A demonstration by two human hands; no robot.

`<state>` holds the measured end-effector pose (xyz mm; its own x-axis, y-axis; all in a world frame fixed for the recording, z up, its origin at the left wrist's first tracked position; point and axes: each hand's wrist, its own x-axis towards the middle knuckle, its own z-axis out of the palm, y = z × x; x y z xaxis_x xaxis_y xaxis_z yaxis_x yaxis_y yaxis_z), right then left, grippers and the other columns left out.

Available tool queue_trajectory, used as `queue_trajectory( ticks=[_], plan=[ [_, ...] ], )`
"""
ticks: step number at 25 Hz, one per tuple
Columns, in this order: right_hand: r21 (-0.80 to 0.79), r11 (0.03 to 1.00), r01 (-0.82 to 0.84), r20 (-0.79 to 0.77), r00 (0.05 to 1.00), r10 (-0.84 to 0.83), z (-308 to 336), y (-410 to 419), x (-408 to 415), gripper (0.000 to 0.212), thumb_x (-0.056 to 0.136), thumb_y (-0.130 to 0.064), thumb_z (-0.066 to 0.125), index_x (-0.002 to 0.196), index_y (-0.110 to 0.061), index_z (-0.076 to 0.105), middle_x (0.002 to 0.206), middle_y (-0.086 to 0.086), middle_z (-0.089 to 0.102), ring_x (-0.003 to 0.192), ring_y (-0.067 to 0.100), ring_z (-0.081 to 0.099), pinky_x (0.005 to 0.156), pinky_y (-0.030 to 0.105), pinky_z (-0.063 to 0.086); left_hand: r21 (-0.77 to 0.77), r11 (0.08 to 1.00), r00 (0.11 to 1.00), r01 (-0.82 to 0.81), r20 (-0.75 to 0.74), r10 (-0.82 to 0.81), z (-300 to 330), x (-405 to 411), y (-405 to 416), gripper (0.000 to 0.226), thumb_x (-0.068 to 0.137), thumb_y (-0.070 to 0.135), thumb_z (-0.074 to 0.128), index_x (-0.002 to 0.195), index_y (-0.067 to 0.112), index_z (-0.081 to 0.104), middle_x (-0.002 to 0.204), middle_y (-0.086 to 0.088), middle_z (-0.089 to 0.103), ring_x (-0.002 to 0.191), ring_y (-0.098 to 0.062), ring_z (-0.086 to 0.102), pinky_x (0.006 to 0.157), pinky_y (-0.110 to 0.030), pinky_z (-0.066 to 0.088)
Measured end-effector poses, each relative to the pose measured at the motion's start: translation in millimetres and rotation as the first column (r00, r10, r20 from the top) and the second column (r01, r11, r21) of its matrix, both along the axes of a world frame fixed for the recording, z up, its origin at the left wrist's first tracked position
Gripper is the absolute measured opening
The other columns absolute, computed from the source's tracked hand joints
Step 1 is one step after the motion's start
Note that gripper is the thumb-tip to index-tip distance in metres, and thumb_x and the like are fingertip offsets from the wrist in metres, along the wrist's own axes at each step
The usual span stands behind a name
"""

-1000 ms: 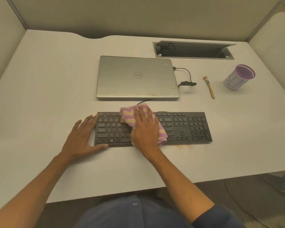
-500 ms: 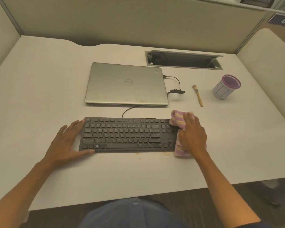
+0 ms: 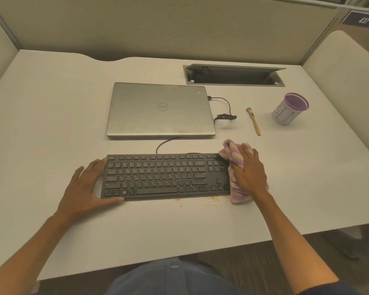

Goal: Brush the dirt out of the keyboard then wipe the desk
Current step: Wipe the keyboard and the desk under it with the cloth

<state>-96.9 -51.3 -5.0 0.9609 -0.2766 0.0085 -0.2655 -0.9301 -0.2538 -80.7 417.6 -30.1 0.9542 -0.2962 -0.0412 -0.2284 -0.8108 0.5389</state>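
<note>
Cloth [image 3: 234, 158] now hides keyboard [image 3: 164, 177] right end; right hand [image 3: 248, 173] presses flat, left hand [image 3: 84, 188] flat.

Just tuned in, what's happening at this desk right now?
A person is wiping the black keyboard. The right hand presses a pink-and-yellow striped cloth on its right end, while the left hand steadies its left edge. The wooden-handled brush lies unused beside the closed silver laptop. Brownish dirt remains on the white desk.
</note>
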Motion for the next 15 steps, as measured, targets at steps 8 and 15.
queue_trajectory(
  ticks=[8, 15],
  plan=[
    [0.106, 0.994, -0.032, 0.024, 0.999, 0.03, 3.5, 77.9, 7.2, 0.06, 0.089, -0.045, 0.033, 0.145, -0.023, 0.036, 0.151, -0.001, 0.036, 0.144, 0.025, 0.019, 0.112, 0.055, 0.025, 0.002, 1.0, 0.999, 0.021, 0.027, -0.021, 2.9, 0.9, -0.9, 0.126, 0.058, 0.095, 0.055, 0.16, 0.031, 0.019, 0.153, 0.039, 0.012, 0.152, 0.0, 0.012, 0.126, -0.042, 0.008],
    [0.112, 0.97, -0.217, -0.05, 0.973, 0.224, 8.6, 203.9, 17.7, 0.06, 0.098, -0.04, 0.039, 0.152, -0.022, 0.023, 0.161, -0.005, 0.015, 0.149, 0.022, -0.002, 0.119, 0.053, 0.005, 0.025, 0.999, 0.997, 0.046, 0.066, -0.047, 1.6, 1.3, -0.4, 0.125, 0.06, 0.093, 0.055, 0.16, 0.027, 0.02, 0.154, 0.034, 0.012, 0.147, 0.009, 0.005, 0.126, -0.039, 0.006]
  ],
)
